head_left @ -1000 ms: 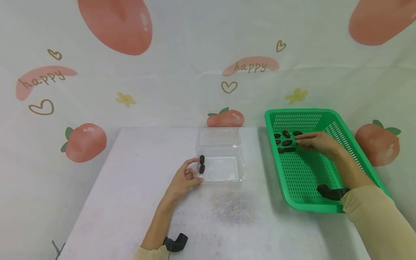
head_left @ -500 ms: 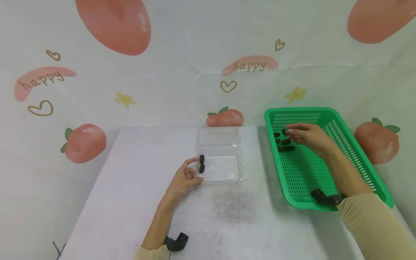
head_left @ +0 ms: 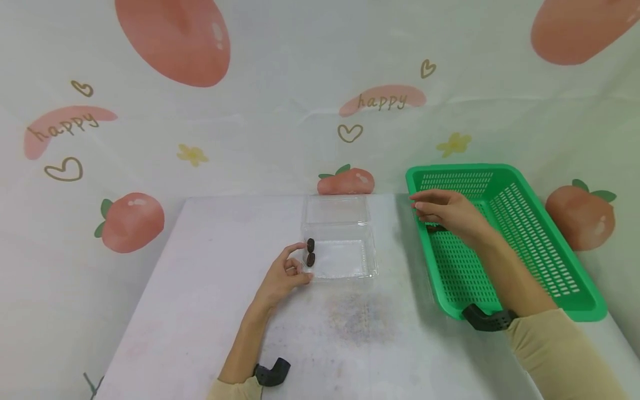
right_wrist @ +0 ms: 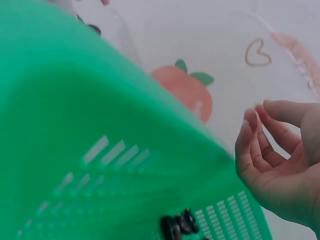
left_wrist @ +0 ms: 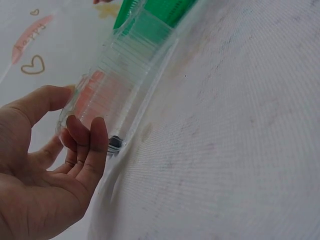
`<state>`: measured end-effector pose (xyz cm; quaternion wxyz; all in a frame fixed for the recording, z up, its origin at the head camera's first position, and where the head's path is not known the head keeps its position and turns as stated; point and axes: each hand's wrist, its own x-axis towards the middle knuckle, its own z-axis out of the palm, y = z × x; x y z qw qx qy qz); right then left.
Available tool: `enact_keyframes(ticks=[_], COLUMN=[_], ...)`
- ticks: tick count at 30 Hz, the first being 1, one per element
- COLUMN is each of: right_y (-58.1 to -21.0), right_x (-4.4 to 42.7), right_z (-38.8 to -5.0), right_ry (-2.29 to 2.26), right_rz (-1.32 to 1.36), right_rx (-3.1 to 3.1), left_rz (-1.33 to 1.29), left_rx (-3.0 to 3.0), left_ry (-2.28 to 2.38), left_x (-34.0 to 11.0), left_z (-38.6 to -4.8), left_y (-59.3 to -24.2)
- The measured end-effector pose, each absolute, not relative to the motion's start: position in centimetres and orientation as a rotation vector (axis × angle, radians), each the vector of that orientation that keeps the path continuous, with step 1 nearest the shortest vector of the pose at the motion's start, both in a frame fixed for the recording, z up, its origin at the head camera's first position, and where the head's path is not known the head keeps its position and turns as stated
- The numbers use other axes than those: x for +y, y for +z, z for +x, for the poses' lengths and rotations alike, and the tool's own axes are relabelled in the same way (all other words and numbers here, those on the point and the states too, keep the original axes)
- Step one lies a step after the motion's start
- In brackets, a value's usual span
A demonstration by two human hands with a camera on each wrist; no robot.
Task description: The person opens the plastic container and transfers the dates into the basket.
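A clear plastic clamshell box [head_left: 345, 258] lies with its lid [head_left: 337, 210] folded back. Two dark brown dates [head_left: 311, 253] sit in a line along its left side. My left hand [head_left: 282, 278] holds the box at its left side, index finger and thumb spread along the edge; the left wrist view shows its other fingers curled near the wall. Over the left rim of a green basket [head_left: 505, 250] hovers my right hand [head_left: 450, 214], fingertips brought together. Whether a date is between them is hidden. Under it, several dates [right_wrist: 179, 224] lie in the basket.
The white table [head_left: 210, 244] holds the box at its middle and the basket at the right. Behind stands a white cloth backdrop [head_left: 265, 139] printed with fruit and hearts. The basket's raised rim [head_left: 432, 280] lies between the right hand and the box.
My right hand has moved left across the basket, from the dates at its far left corner to above the left rim. My left hand and the box have stayed put.
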<state>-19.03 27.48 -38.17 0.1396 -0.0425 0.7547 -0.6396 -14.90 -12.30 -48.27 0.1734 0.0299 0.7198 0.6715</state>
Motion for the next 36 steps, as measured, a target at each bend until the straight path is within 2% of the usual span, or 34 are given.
enact_keyframes(ticks=[8, 17, 24, 36], right_y=[-38.0, -38.1, -37.8, -40.5], right_x=[24.2, 19.6, 16.0, 11.8], right_z=[-18.9, -18.7, -18.7, -18.9], right_ry=[-1.764, -1.813, -1.813, -1.785], right_rz=[-0.098, -0.264, -0.262, -0.199], right_rx=[2.215, 2.129, 2.124, 2.121], left_rz=[0.097, 0.098, 0.106, 0.121], left_rx=[2.031, 2.027, 2.026, 2.038], left_ry=[1.904, 1.902, 1.907, 1.886], left_x=[-12.3, -12.2, -12.4, -12.4], left_z=[-14.9, -14.9, -14.8, -15.0], left_y=[-48.4, -48.2, -47.9, -48.2])
